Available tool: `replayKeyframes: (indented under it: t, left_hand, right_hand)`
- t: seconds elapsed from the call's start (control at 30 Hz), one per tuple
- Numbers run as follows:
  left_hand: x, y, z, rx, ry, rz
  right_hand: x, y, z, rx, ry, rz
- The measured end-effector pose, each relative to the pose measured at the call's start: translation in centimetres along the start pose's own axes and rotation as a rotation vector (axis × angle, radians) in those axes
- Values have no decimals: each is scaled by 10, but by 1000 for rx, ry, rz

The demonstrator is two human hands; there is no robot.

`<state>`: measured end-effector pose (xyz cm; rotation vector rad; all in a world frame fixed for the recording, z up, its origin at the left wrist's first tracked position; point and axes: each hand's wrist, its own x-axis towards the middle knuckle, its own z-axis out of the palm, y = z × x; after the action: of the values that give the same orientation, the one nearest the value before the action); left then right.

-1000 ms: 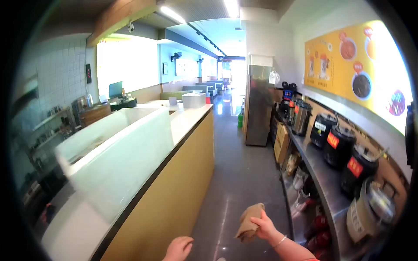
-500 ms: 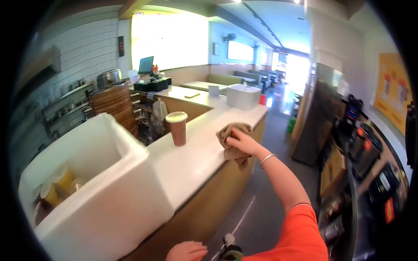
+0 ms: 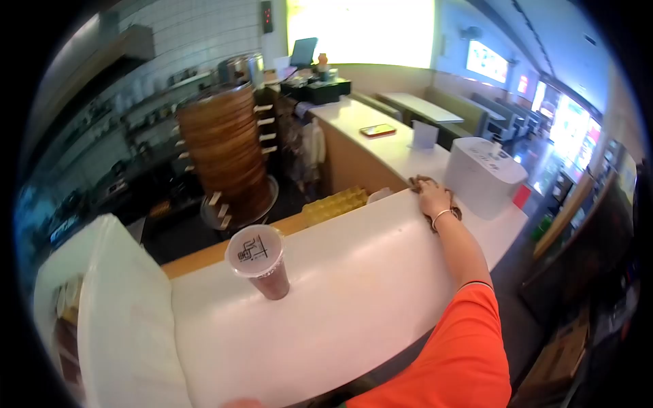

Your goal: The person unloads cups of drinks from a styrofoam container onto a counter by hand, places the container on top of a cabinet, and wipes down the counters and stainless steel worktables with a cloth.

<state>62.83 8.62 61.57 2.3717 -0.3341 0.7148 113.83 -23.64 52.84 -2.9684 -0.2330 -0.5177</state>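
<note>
My right hand (image 3: 434, 198) presses a brown cloth (image 3: 454, 212) onto the white counter (image 3: 354, 272), its fingers over the bunched fabric. Just beyond it stands a white box-shaped container (image 3: 479, 178) with writing on its top. Only a sliver of my left hand (image 3: 242, 403) shows at the bottom edge, its fingers hidden. A sealed plastic cup (image 3: 272, 275) with a dark drink and a printed film lid stands upright on the counter, well left of the cloth.
A white foam box (image 3: 129, 326) stands at the left with cups inside. Behind the counter rise stacked bamboo steamers (image 3: 224, 149) and a yellow egg tray (image 3: 335, 205). A phone (image 3: 378, 130) and a small white sign (image 3: 424, 135) rest on the counter's far arm.
My right hand with the cloth has gone from the counter's near edge to its far side, beside the white container. The view has come closer and turned left; my left hand has mostly left it.
</note>
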Motion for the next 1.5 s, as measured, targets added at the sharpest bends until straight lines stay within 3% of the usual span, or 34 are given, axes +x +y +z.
replayKeyframes:
  t: [0.07, 0.1, 0.13, 0.17, 0.23, 0.33, 0.37, 0.4, 0.5, 0.57, 0.6, 0.63, 0.7, 0.8, 0.83, 0.87, 0.9, 1.0, 1.03, 1.1, 1.13, 1.17, 1.2, 1.23, 1.27, 1.3, 1.33, 1.37, 1.4, 1.47, 1.5]
  left_hand:
    - [38, 14, -1, 228, -6, -142]
    - [53, 11, 7, 318, 51, -166]
    - [75, -4, 5, 308, -57, -134]
    - [105, -4, 12, 412, 1, -148]
    - [147, -26, 28, 471, 59, -120]
    - [187, -46, 48, 668, -182, -355]
    - [193, -55, 54, 671, -172, -359]
    - [196, -67, 55, 636, -232, -327]
    - [211, -74, 56, 536, -264, -345]
    - [209, -75, 57, 468, -219, -407]
    - [204, -79, 57, 460, -178, -389]
    - [197, -79, 54, 458, -132, -373]
    - [183, -64, 30, 448, -67, -434]
    - [162, -48, -4, 431, 211, -226]
    - [158, -42, -14, 453, 276, -195]
    - [155, -30, -23, 466, 291, -223]
    - [151, -24, -30, 464, 280, -225]
    - [144, -13, -44, 521, 328, -189]
    - [142, -11, -44, 545, 308, -199]
    - [142, -12, -39, 521, 276, -177]
    - [141, -13, -34, 462, 280, -202]
    - [141, -14, -28, 401, 282, -226]
    - [143, -18, -19, 366, 258, -213]
    - [150, -18, -8, 343, 269, -183]
    - [156, -16, 2, 315, 186, -221]
    - [159, -12, 10, 290, 90, -270]
    - [164, -11, 21, 282, 76, -237]
    - [172, -11, 30, 278, 71, -230]
    - [179, -11, 39, 258, 42, -221]
    - [197, -7, 59, 242, 1, -220]
    - [207, -5, 69, 242, -22, -206]
  right_hand:
    - [-4, -11, 5, -14, 134, -46]
    - [-18, -31, -6, -16, 113, -169]
    - [-35, -57, -12, -22, 95, -290]
    - [-61, -81, -20, 148, 91, -405]
    - [-123, -116, -42, 253, 19, -791]
    - [-240, -142, -114, 236, -258, -1205]
    - [-264, -134, -112, 338, -347, -1325]
    - [-281, -117, -123, 576, -278, -1351]
    - [-233, -113, -108, 369, -184, -1444]
    - [-187, -111, -100, 158, -170, -1196]
    - [-155, -128, -118, 54, -447, -856]
    - [-114, -111, -73, 176, -217, -827]
    - [-63, -115, -23, 242, 40, -608]
    - [-75, -199, 3, 334, 4, -690]
    - [-114, -245, -23, 335, -97, -769]
    - [-156, -282, -46, 202, -213, -1037]
    - [-208, -316, -41, 619, -364, -1047]
    - [-330, -330, -86, 771, -263, -1760]
    - [-341, -312, -81, 902, -8, -1741]
    - [-289, -288, -96, 719, -423, -1676]
    - [-251, -265, -123, 426, -625, -1217]
    - [-214, -235, -116, 366, -597, -1015]
    - [-179, -187, -86, 371, -243, -989]
    - [-150, -130, -65, 248, -71, -759]
    - [-120, -65, -47, 174, -141, -439]
    - [-106, 8, -38, 40, -5, -289]
    - [-103, 70, -47, 34, 135, -262]
    - [-119, 129, -54, -200, 251, -280]
    - [-130, 125, -63, -205, 253, -273]
    - [-150, 94, -73, -188, 55, -60]
    - [-166, 57, -73, -153, 20, -118]
